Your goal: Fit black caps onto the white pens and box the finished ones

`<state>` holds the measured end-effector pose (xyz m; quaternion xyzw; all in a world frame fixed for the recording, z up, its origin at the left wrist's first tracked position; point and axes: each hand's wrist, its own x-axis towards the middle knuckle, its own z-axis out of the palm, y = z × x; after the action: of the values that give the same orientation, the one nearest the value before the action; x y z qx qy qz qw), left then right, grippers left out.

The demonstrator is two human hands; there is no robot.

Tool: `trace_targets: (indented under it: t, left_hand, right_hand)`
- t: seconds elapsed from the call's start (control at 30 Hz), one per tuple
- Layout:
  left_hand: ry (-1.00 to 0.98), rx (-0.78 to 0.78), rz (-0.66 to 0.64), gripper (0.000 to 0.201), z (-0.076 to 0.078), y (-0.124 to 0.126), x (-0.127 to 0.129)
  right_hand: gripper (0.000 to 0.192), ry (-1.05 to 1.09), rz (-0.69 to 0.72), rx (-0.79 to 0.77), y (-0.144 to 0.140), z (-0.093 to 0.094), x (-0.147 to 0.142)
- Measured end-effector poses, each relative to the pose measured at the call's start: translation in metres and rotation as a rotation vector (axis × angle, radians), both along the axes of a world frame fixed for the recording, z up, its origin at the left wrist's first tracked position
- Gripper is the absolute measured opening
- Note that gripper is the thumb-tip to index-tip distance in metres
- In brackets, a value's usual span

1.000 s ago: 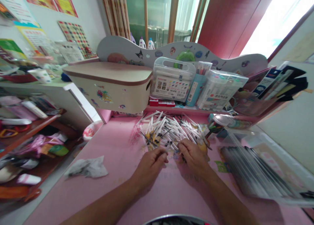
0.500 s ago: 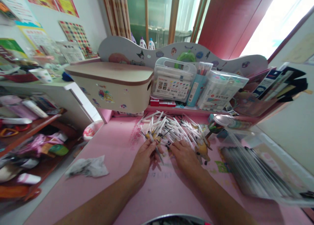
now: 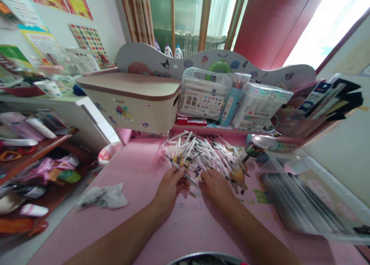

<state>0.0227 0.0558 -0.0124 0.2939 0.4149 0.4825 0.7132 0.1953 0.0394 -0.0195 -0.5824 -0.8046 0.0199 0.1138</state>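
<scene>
- So the biggest thing here is the pink bench (image 3: 135,203), it fills most of the view and everything else sits on it or around it.
- At the back left of it there's a cream storage box (image 3: 130,101) with a brownish lid and little stickers on the front.
- Off to the right is a clear plastic tray (image 3: 306,203) with a row of dark pens packed in it, kinda blurred at the edge of the shot.
- On the raised back ledge: a clear marker case (image 3: 204,95) with a handle, and a second see-through marker box (image 3: 257,105) just right of it, with a blue pen cup between them.
- Middle of the bench, near the back, is the pile of white pens (image 3: 206,153), a messy heap with black tips pointing every which way.
- A crumpled tissue (image 3: 102,196) lies on the left side, well apart from the pile.
- The left hand (image 3: 170,186) is at the near edge of the pile, fingers pinched on one white pen (image 3: 185,174) that slants down toward the right.
- The right hand (image 3: 216,186) is just beside it, palm down, fingers curled onto the near edge of the pile. Honestly can't tell if it's actually gripping any pen or just resting on them.
</scene>
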Motion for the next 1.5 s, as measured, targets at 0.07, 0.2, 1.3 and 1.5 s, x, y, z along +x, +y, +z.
trace_targets:
  t: [0.07, 0.2, 1.3, 1.5]
  left_hand:
    - [-0.021, -0.011, 0.005, 0.029, 0.001, 0.0, 0.0]
    - [-0.065, -0.039, 0.041, 0.02, 0.004, 0.001, -0.001]
    - [-0.075, -0.059, 0.01, 0.008, 0.006, 0.005, -0.003]
    - [-0.072, -0.005, 0.047, 0.025, 0.007, 0.004, -0.002]
  right_hand:
    - [0.016, 0.007, -0.014, -0.009, -0.002, 0.001, -0.001]
    - [0.018, 0.079, -0.011, -0.045, -0.004, 0.008, 0.002]
    - [0.015, 1.305, -0.167, -0.505, -0.008, 0.016, 0.007]
    - [0.018, 1.339, -0.185, -0.541, -0.006, 0.018, 0.003]
